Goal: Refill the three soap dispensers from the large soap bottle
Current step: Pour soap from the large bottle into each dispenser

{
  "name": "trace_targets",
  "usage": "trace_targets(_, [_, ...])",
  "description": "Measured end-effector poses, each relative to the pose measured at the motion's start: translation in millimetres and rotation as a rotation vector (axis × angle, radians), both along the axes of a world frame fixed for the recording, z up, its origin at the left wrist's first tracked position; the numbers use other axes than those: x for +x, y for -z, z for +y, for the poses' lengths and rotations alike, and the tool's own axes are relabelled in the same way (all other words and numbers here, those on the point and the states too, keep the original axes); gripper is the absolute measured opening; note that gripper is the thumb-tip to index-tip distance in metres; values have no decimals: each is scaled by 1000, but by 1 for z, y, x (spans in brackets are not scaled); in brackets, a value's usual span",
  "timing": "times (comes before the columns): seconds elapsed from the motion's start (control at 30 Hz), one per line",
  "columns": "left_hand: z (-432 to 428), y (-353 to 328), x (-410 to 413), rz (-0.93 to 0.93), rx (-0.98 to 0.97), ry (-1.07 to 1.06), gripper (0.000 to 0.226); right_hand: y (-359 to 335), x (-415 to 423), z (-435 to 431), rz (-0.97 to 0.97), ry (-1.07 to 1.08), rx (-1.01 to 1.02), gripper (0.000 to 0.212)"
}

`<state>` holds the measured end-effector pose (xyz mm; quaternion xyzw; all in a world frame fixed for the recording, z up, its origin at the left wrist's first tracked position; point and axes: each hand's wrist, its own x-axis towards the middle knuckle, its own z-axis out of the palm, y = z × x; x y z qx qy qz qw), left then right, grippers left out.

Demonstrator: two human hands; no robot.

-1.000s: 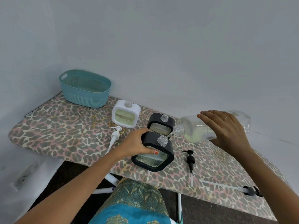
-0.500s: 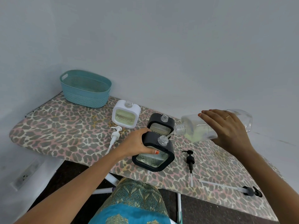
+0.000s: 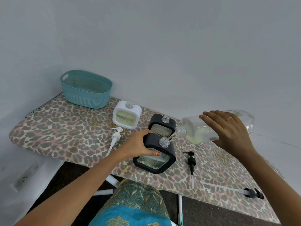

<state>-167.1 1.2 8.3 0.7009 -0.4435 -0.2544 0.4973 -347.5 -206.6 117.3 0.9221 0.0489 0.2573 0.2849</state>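
1. Near edge: one black pump point(image 3: 252, 193) lies on the leopard-print ironing board point(image 3: 65, 128) at my far right, its tube pointing left.
2. My left hand point(image 3: 138, 146) grips the near black dispenser point(image 3: 156, 158); the fingers curl over its upper left corner and the thumb presses on the front face. The dispenser is tilted, open neck up and to the right.
3. A second black pump point(image 3: 190, 160) lies just right of it, and a white pump point(image 3: 114, 139) lies to the left.
4. My right hand point(image 3: 228, 129) clasps the large soap bottle point(image 3: 193, 128) from above, fingers wrapped over its body. The bottle lies almost level, mouth just above the dispenser neck, with a thin stream of soap between them.
5. Behind stands the second black dispenser point(image 3: 162, 126), uncapped.
6. Farther left stands the white dispenser point(image 3: 126, 117), also uncapped.
7. At the far end sits a teal basket point(image 3: 86, 90).
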Motion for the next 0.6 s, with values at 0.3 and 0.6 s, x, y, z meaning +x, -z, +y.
trace_targets(0.3, [1,-1,-1,3,1,8,47,-1,0,0,7,-11,-4,90])
trace_targets(0.6, [0,-2,-3,11,-6,13,48,-2,0,-3,31,-1,-14,91])
